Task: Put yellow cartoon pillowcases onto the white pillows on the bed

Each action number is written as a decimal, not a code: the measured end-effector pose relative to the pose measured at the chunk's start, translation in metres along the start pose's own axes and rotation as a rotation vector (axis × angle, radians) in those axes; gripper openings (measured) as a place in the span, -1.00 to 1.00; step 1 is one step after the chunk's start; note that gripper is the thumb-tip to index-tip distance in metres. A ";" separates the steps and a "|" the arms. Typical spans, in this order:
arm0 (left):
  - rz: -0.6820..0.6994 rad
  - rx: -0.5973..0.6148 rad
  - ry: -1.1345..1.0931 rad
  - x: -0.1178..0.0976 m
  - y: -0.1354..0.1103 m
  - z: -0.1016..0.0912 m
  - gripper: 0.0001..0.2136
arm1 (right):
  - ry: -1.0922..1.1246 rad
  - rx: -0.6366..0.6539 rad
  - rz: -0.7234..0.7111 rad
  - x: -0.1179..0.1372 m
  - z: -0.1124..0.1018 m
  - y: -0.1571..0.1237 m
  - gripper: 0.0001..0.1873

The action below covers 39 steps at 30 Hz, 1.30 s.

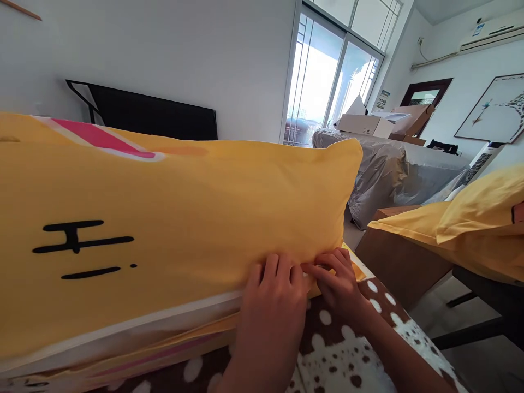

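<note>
A long yellow pillow (213, 207) printed with black marks and a pink stripe lies across the view. Along its lower edge runs a white strip (164, 322), with more printed cloth folded beneath. My left hand (274, 300) is closed on the pillowcase's lower edge, fingers bent into the yellow cloth. Just right of it, my right hand (338, 278) pinches the same edge near the pillow's right corner. The fingertips of both hands almost meet, and what lies between them is mostly hidden.
Under the pillow spreads a brown and white dotted blanket (327, 349). To the right, more yellow cloth (470, 218) lies over a dark chair (487, 305). Behind stand a plastic-covered sofa (368, 169), cardboard boxes (364, 124) and a black panel (155, 114) by the wall.
</note>
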<state>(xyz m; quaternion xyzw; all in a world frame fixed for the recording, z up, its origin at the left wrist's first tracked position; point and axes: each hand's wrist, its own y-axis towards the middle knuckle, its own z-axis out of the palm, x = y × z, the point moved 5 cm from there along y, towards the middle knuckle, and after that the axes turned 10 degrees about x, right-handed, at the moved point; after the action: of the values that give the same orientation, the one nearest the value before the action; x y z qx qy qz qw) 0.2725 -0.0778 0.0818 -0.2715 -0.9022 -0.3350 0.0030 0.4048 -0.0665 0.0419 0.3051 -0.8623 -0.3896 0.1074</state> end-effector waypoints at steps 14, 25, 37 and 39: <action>0.016 0.186 -0.056 0.021 -0.008 0.005 -0.79 | 0.260 0.083 -0.038 0.010 0.007 0.002 -0.77; -0.009 0.432 -0.349 0.035 -0.006 0.005 -0.84 | 0.135 0.173 -0.058 0.028 0.006 0.006 -0.85; 0.075 0.494 -0.202 0.044 -0.016 0.010 -0.77 | 0.139 0.060 -0.086 0.026 0.013 0.007 -0.69; 0.091 0.386 -0.136 0.051 -0.027 0.006 -0.77 | 0.179 0.038 -0.083 0.022 0.015 0.006 -0.69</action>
<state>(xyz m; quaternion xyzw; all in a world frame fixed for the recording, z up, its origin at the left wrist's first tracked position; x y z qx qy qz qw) 0.2171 -0.0667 0.0704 -0.3285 -0.9346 -0.1362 0.0090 0.3778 -0.0676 0.0350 0.3760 -0.8431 -0.3487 0.1619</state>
